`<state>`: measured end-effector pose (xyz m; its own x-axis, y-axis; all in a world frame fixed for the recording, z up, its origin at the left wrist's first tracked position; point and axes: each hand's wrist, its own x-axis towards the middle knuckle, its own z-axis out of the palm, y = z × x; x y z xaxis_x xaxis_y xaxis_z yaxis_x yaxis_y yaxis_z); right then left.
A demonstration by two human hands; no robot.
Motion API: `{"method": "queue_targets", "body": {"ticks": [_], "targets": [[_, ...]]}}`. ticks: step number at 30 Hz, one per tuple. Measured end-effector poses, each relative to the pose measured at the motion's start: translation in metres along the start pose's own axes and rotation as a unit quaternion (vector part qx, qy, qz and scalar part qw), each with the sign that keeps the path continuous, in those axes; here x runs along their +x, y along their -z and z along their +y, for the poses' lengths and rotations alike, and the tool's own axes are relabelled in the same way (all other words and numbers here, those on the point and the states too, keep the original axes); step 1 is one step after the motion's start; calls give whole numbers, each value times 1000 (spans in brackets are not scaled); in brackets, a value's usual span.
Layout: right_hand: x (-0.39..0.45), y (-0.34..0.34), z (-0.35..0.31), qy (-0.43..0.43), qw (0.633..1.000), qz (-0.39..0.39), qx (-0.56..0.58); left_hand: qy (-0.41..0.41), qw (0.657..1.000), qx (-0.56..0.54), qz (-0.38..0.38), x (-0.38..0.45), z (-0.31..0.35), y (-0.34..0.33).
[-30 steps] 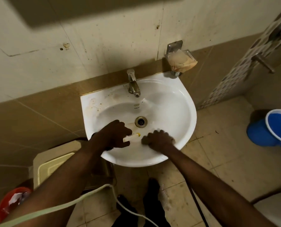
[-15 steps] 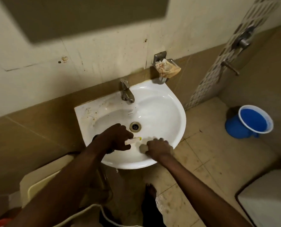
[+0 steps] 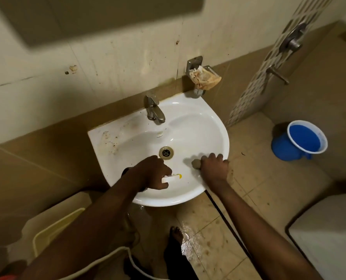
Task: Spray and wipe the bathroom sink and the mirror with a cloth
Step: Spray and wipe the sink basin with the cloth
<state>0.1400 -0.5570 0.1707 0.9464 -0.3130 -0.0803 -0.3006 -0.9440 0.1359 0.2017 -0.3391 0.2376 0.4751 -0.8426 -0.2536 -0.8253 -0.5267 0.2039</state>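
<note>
A: Bathroom, dim light. White sink [image 3: 188,126] fixed to a tan tiled wall, tap [image 3: 155,112] at its back edge, drain [image 3: 166,152] mid-bowl. Brown stains on the sink's back-left corner; that part looks unwiped.

B: Where do your hands sit?

A: Your left hand [image 3: 154,174] is over the front of the bowl, fingers curled round a small white thing with a yellow tip [image 3: 171,178]. Could be a spray nozzle; can't tell. Your right hand [image 3: 214,168] is at the sink's front-right edge, fingers bunched on a small grey wad [image 3: 196,164], presumably the cloth, pressed to the bowl wall just right of the drain.

B: Mirror?

A: Only a dark blurred panel at the top-left of the view; can't say that's it. Judged from the stains, you're mid-sink and the mirror is not yet done.

B: What could go wrong?

A: Wet floor [image 3: 190,245] glistens just below the sink's front edge, and your bare foot [image 3: 176,235] stands beside it. Lean hard into the wipe and you may slip. A pale cord [image 3: 107,257] loops by your left arm; a wide reach toward the back-left corner could snag it. The wad is small, so it may just smear the grime rather than lift it. A soap dish [image 3: 204,77] holding a crumpled wrapper hangs over the back-right edge; a high sweep could knock it in. Blue bucket [image 3: 301,140] stands well apart on the right.
</note>
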Motion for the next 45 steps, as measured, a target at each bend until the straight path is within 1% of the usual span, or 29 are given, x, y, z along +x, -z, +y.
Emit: {"method": "queue_targets", "body": {"ticks": [3,6,8,10,12,13,15,16,17,19,21,22,24,26,27,28,29,32,33,35,37,39,40,41,44,45], "targets": [[48,-5,16,19,999,-5,-45,10,999,31,-7,3,-11,1],[73,-6,12,60,994,-48,-81,40,998,33,-35,1,-22,-1],[66,-6,2,73,989,-106,-79,52,998,22,-42,-1,-25,-4],[41,-5,-17,67,985,-157,-23,56,997,18,-50,-1,-25,-8],[7,-3,-39,109,977,-183,15,58,996,17,-65,1,-21,-9],[-9,-2,-46,139,973,-183,23,52,996,15,-67,3,-19,-9],[-33,4,-48,169,975,-138,53,37,997,10,-60,6,-14,-6],[-39,7,-41,158,979,-112,60,33,998,8,-55,6,-13,-2],[-42,10,-32,132,985,-87,61,30,998,7,-49,7,-13,2],[-38,15,-10,40,996,-36,70,23,999,6,-39,7,-12,9],[-28,17,3,-62,992,15,112,15,999,3,-36,5,-8,14],[-28,18,1,-87,988,22,124,12,999,0,-38,3,-6,15],[-40,17,-16,-75,989,13,126,1,999,-7,-45,0,0,13],[-62,12,-31,-17,993,-5,113,-1,998,-18,-53,-5,5,12],[-65,9,-30,8,995,7,99,0,998,-18,-57,-7,6,12],[-62,9,-24,14,995,12,96,-2,998,-16,-60,-9,7,11],[-52,11,-17,-7,995,17,96,-5,998,-13,-61,-12,8,10],[-34,15,-7,-117,985,28,122,-7,998,1,-55,-19,8,8],[-39,16,-13,-126,982,36,132,-4,999,7,-53,-22,6,7],[-63,19,-41,-104,983,44,142,2,999,19,-47,-27,1,5],[-93,19,-69,-44,989,15,143,13,999,18,-47,-33,-5,4],[-103,17,-75,4,990,5,143,23,998,17,-48,-36,-11,4],[-97,16,-69,5,991,8,135,24,998,18,-51,-38,-12,4],[-87,15,-59,-13,993,3,120,23,998,21,-54,-40,-13,4],[-48,14,-20,-89,993,27,72,31,998,19,-55,-47,-15,3],[-34,12,-13,-84,995,27,49,35,998,18,-52,-49,-15,3]]}}
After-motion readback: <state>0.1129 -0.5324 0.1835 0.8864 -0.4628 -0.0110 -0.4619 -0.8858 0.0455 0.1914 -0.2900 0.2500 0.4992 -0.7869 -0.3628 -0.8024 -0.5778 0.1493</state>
